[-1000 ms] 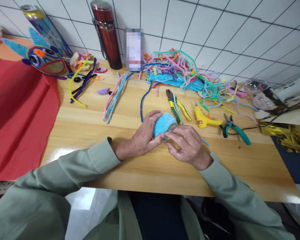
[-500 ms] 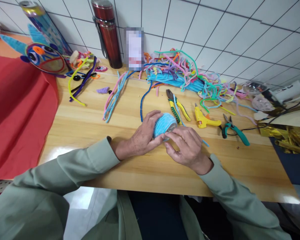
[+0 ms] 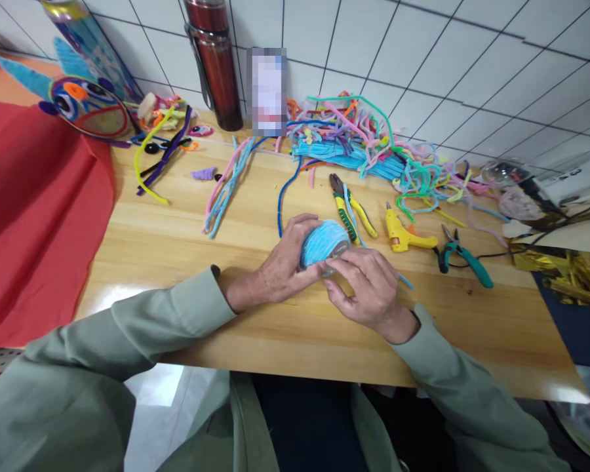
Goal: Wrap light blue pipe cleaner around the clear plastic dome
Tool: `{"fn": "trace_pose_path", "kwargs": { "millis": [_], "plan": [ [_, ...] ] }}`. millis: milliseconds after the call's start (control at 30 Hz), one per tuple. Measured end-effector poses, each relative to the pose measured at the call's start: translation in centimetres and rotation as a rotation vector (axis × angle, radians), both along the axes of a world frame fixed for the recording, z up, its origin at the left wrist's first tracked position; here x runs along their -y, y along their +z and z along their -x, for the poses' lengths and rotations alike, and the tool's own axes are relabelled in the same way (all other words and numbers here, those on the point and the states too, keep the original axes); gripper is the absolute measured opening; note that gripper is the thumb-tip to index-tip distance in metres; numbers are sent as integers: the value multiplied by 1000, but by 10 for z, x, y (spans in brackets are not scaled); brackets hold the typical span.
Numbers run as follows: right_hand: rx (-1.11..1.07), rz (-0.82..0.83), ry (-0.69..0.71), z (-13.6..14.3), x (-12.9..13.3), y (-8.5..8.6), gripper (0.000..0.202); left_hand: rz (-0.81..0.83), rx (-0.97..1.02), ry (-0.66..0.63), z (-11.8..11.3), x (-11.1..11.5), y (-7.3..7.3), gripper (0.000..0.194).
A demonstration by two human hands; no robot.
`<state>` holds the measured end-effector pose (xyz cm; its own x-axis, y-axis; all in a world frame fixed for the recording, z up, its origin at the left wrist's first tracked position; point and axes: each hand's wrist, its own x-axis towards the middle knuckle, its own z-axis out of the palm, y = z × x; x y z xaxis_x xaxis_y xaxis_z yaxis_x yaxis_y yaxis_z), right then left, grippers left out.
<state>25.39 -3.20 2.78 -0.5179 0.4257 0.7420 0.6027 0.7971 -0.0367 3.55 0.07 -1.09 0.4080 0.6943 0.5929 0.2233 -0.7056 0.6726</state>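
A ball wrapped in light blue pipe cleaner (image 3: 322,244) is held above the table, its uncovered greyish end facing right. My left hand (image 3: 289,265) wraps round it from the left, fingers behind and thumb along the lower front. On the right, my right hand (image 3: 366,285) has bent fingers against the uncovered end; its thumb hangs a little lower, apart from the ball. Whether a strand end lies under those fingertips is hidden. Beyond the hands lie combination pliers (image 3: 341,203) with yellow-green handles. A blue pipe cleaner end (image 3: 406,281) shows beside my right wrist.
A yellow glue gun (image 3: 404,235) and teal-handled pliers (image 3: 465,257) lie to the right. Tangled pipe cleaners (image 3: 358,147) line the wall. A red flask (image 3: 216,72) and phone (image 3: 268,95) stand behind. Red cloth (image 3: 44,223) covers the left side, near a pipe-cleaner fish face (image 3: 88,108).
The view has tilted slightly, so the background sits a little differently. Both hands keep nearly the same hold on the ball, which has barely turned.
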Motion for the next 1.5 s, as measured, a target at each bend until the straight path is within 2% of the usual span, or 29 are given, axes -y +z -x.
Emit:
{"fn": "trace_pose_path", "kwargs": {
  "millis": [333,600,1000,1200,1500],
  "plan": [
    [-43,12,23,-2,-5,-2,21,-8,14,4,-1,-1,1,61],
    [-172,147,59,-5,-6,-6,33,5,-1,1,-1,-1,1,64],
    [-17,-13,53,-4,-7,-3,26,-56,30,7,-3,-3,-3,62],
    [-108,150,62,-5,-5,-3,25,-48,25,15,-3,-3,-2,61],
    [-262,169,50,-3,-11,-8,19,-34,-9,14,-1,-3,-2,62]
  ]
}}
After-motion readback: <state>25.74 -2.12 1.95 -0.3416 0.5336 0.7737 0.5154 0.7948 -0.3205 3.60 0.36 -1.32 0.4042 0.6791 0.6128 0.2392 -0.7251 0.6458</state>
